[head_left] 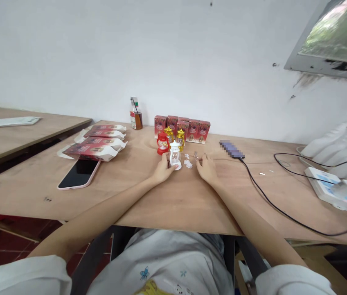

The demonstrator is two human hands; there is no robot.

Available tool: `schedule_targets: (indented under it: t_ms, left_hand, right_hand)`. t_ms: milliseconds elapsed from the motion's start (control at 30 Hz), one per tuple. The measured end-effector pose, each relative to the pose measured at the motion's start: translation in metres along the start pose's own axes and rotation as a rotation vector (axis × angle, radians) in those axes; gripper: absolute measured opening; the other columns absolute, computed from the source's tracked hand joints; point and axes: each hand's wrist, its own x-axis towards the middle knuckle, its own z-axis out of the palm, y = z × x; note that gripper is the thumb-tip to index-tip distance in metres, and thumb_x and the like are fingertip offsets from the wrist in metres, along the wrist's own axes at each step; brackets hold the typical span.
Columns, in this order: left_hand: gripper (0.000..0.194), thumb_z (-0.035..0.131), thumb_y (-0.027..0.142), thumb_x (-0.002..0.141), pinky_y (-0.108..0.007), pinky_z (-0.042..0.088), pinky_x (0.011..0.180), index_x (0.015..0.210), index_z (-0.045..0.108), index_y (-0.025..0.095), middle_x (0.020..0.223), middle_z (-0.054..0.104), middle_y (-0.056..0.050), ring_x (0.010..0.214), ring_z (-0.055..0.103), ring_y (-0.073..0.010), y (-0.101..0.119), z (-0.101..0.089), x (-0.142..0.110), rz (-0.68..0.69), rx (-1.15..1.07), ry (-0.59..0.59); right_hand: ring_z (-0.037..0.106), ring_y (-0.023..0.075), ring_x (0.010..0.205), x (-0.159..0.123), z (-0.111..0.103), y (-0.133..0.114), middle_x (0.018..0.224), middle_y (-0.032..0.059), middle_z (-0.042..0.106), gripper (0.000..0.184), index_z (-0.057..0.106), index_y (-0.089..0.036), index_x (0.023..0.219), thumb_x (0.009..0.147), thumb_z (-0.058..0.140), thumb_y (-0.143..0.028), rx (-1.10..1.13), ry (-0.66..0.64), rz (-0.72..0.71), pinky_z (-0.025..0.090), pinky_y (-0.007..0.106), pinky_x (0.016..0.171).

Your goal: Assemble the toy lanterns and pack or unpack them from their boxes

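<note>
My left hand is closed around the side of a small white toy lantern, which stands upright on the wooden table. Just right of the lantern lie small white plastic pieces. A few tiny metal pieces lie beyond them. My right hand rests on the tabletop beside these metal pieces, its thumb and fingers apart; whether a fingertip touches one is too small to tell. Behind the white lantern stand a red lantern and two gold lanterns.
Red printed boxes line the wall. Flattened red cartons and a pink-cased phone lie left. A bottle of brown liquid stands behind. Rightward are another phone, its black cable and a white power strip.
</note>
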Motion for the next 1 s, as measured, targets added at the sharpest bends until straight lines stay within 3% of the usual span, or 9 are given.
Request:
schedule_targets:
  t_ms: [133, 500, 733, 1000]
  left_hand:
    - [0.052, 0.062, 0.024, 0.077, -0.044, 0.040, 0.101, 0.121, 0.036, 0.016, 0.126, 0.055, -0.015, 0.118, 0.053, -0.0278, 0.007, -0.001, -0.003, 0.025, 0.097, -0.037]
    - [0.053, 0.057, 0.020, 0.078, -0.049, 0.036, 0.104, 0.126, 0.034, 0.015, 0.130, 0.050, -0.018, 0.127, 0.045, -0.0318, 0.005, -0.003, -0.003, 0.106, 0.246, -0.028]
    - [0.055, 0.058, 0.020, 0.077, -0.049, 0.037, 0.103, 0.127, 0.035, 0.014, 0.127, 0.052, -0.018, 0.124, 0.048, -0.0322, 0.005, -0.004, -0.003, 0.109, 0.278, -0.013]
    - [0.050, 0.057, 0.020, 0.079, -0.047, 0.044, 0.094, 0.125, 0.036, 0.015, 0.120, 0.058, -0.017, 0.114, 0.055, -0.0333, -0.003, -0.006, 0.004, 0.044, 0.346, -0.011]
  right_hand:
    - [0.050, 0.0256, 0.110, -0.002, -0.001, -0.003, 0.110, 0.0124, 0.060, 0.022, 0.060, -0.016, 0.097, 0.085, 0.043, -0.026, -0.138, -0.074, -0.047, 0.036, 0.036, 0.094]
    - [0.048, 0.0270, 0.111, -0.002, 0.000, -0.001, 0.110, 0.0105, 0.060, 0.023, 0.063, -0.018, 0.098, 0.082, 0.048, -0.026, -0.222, -0.112, -0.122, 0.037, 0.036, 0.093]
    - [0.048, 0.0278, 0.112, -0.002, -0.003, -0.001, 0.115, 0.0138, 0.059, 0.026, 0.062, -0.016, 0.099, 0.086, 0.040, -0.023, -0.307, -0.131, -0.139, 0.037, 0.037, 0.093]
    - [0.048, 0.0311, 0.112, -0.003, -0.005, -0.002, 0.126, 0.0220, 0.052, 0.035, 0.055, -0.009, 0.114, 0.087, 0.039, -0.026, -0.411, -0.098, -0.114, 0.038, 0.041, 0.090]
